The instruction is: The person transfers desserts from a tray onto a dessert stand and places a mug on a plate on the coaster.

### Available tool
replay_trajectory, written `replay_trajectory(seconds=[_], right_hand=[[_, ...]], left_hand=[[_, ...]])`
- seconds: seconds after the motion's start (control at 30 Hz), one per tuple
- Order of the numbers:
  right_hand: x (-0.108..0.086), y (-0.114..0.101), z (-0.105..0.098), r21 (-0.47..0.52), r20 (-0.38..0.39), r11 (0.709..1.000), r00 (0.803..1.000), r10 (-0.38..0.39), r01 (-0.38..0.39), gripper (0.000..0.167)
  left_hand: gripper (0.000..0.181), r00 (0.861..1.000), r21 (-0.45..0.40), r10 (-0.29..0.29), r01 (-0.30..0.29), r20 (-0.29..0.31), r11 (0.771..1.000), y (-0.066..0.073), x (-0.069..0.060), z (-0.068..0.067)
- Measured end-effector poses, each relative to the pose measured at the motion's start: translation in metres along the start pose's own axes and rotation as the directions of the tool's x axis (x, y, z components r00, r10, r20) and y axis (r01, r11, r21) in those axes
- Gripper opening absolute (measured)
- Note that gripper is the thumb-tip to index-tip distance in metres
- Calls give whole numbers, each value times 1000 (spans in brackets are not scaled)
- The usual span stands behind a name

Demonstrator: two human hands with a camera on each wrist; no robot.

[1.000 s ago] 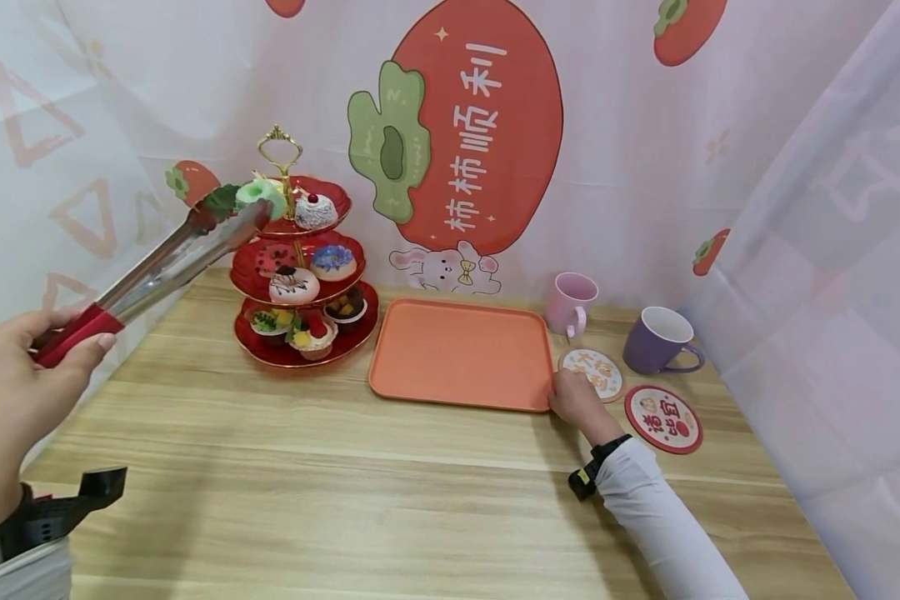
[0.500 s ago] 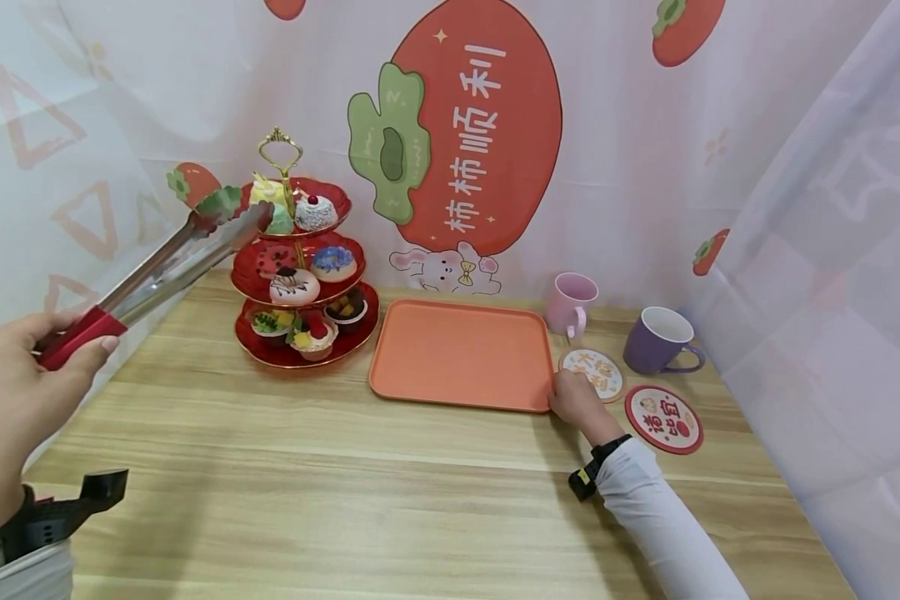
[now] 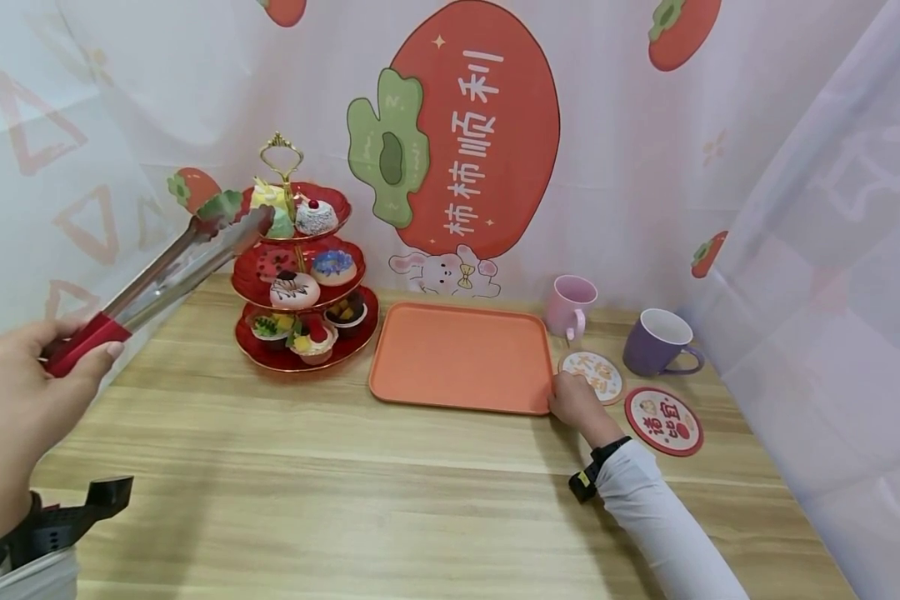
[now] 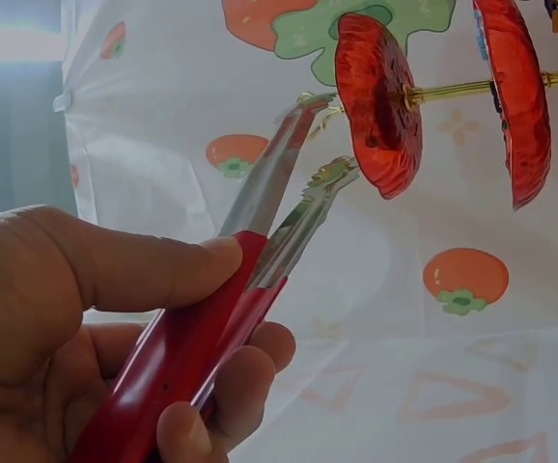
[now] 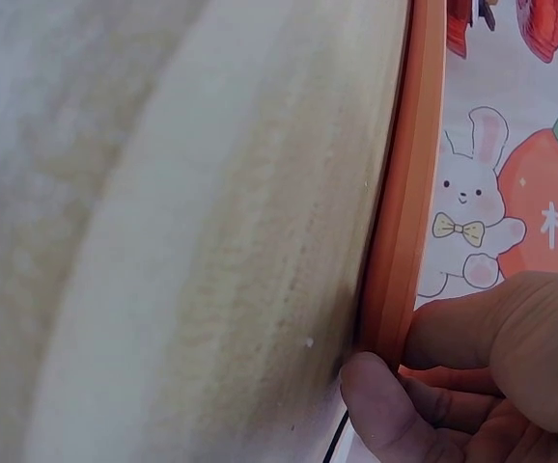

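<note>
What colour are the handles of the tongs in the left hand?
Red; the tongs' handles show best in the left wrist view.

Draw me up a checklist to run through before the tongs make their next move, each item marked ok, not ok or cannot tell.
1. Left hand has hold of the tongs: ok, thumb and fingers are around the red handles.
2. Tongs parted: ok, the tips stand apart.
3. Tongs free of the green pastry: cannot tell, one tip overlaps it in the head view.
4. Tiered stand upright: ok.
5. Right hand on the orange tray: ok, it grips the near right corner.
6. Pastry on the tray: not ok, if one is wanted; its surface is bare.
</note>
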State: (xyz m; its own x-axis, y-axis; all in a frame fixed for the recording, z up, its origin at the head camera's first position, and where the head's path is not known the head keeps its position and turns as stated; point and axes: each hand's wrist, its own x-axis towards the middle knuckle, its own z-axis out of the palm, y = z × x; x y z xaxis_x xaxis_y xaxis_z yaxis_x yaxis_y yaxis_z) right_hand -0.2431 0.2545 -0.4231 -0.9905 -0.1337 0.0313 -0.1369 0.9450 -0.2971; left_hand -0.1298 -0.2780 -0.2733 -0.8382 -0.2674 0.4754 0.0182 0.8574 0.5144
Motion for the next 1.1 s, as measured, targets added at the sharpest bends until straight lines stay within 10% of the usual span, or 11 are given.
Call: replay_trajectory(seconds=[0.37,0.63,1.1], right_hand=[[-1,1,1,-6,-3,1000,1000,-5,5,18],[0,1,0,-18,-21,1000,1000,-18,18,16],[0,-1,-1,-1,5,1000,1000,2,-2,14]], left_hand=[[45,999,9,-25,25,42,1000,9,-6,4],[39,992,11,123,-122,-35,992,12,-8,11],[38,978,-61,206,-207,-25,976,22,-13,32]])
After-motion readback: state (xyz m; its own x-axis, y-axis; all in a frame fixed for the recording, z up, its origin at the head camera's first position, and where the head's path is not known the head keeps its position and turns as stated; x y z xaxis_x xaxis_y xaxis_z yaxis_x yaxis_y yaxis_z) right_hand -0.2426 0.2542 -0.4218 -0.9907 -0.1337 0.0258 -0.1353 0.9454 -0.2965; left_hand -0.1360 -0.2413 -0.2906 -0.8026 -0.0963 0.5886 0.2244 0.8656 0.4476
